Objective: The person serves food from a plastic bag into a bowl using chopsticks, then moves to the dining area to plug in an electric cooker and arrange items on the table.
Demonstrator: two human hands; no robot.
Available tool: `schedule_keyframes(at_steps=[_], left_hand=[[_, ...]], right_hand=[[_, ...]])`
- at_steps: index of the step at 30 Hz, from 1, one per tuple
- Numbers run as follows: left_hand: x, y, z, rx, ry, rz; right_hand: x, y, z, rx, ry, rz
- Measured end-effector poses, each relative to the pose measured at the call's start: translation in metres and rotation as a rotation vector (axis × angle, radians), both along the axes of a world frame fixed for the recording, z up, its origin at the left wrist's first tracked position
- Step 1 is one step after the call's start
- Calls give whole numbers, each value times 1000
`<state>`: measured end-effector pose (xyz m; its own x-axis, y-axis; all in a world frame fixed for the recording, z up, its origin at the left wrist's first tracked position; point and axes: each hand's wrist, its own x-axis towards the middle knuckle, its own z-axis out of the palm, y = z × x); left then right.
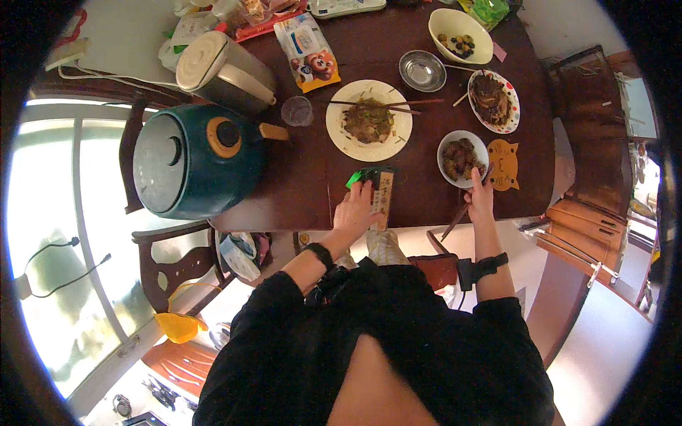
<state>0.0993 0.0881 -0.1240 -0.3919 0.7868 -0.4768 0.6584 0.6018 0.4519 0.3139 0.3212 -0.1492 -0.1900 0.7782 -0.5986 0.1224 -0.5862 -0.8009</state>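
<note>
My left hand (353,213) is at the table's near edge, its fingers closed over a small dark package (384,193) with a tan printed strip and a bright green corner. My right hand (482,201) grips the near right rim of a small white bowl (446,169) holding brown chunks of food, thumb on top. A thin dark stick passes close to that hand; whether it is held I cannot tell. Just beyond my left hand sits a cream plate (339,142) of noodle-like food with chopsticks (405,108) across it. An orange cat-shaped mat (506,167) lies right of the bowl.
At left stand a dark green air fryer (192,160), a tall metal-sided container (226,71) and a clear glass (297,111). A wipes pack (307,53) lies behind. Back right are a metal bowl (422,71), a yellow bowl (460,35) and a dotted oval plate (509,126).
</note>
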Motion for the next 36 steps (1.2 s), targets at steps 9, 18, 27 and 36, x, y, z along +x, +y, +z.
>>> schedule_keyframes(at_steps=[9,18,27,36], left_hand=[[-4,39,-26,350,-577,462],[-41,72,-24,521,-1121,987],[-65,47,9,543,-774,697],[-141,-118,155,1097,833,632]], right_hand=[[22,32,4,-2,48,-90],[47,30,59,79,-164,165],[-52,-9,147,400,-34,723],[-265,-101,125,475,135,1216]])
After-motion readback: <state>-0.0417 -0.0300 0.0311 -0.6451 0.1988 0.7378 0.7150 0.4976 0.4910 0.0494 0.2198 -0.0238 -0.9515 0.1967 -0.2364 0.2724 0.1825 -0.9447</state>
